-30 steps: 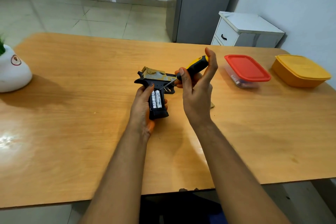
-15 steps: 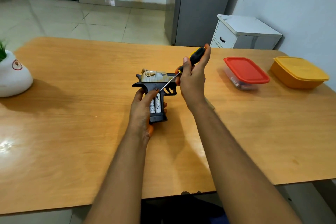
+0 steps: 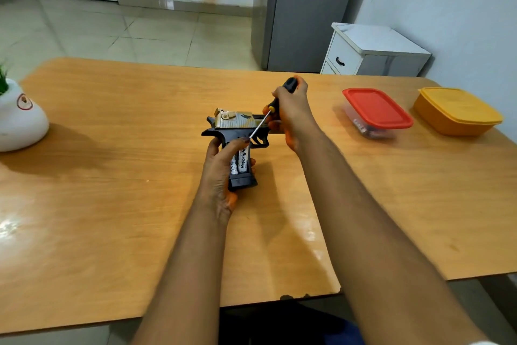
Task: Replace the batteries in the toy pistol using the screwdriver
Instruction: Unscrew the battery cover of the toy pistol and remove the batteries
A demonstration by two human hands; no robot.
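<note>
The scene is evenly and brightly lit, with a warm cast laid over the wooden table [image 3: 112, 176]. A white patch of glare is seen on the tabletop at its left edge, below the white pot [image 3: 19, 118], and fainter streaks of sheen are seen between the two forearms. Soft shadows are cast on the table to the right of the pot and beneath both arms. Slight motion blur is shown on the right hand [image 3: 291, 112]. Straight lines are bowed towards the frame edges by the wide lens, and the far floor is rendered soft.
</note>
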